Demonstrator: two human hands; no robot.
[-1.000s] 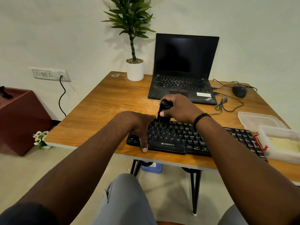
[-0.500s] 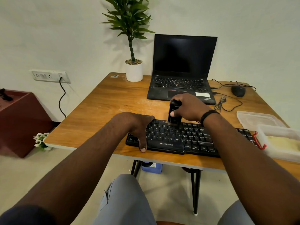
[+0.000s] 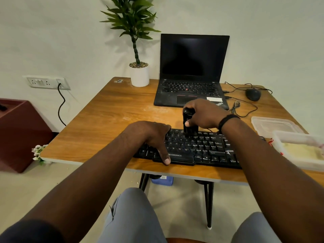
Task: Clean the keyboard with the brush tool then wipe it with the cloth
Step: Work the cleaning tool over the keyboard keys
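A black upright brush tool (image 3: 189,122) is gripped by the right hand (image 3: 204,114), its lower end set on the top rows of a black Zebronics-branded keyboard (image 3: 201,148) that lies along the near edge of a wooden table (image 3: 108,116). The keyboard's left part is pressed down by the left hand (image 3: 150,135), whose thumb is laid across the front edge. Behind, an open black laptop (image 3: 191,71), a white-potted green plant (image 3: 138,50) and a black mouse (image 3: 253,94) are seen, and clear plastic containers (image 3: 298,148) are placed at the right.

Small home-office corner, wooden worktop (image 3: 105,120) against a plain wall, open laptop (image 3: 192,71), wired mouse (image 3: 253,94), potted plant (image 3: 138,67), wall socket strip (image 3: 47,82)
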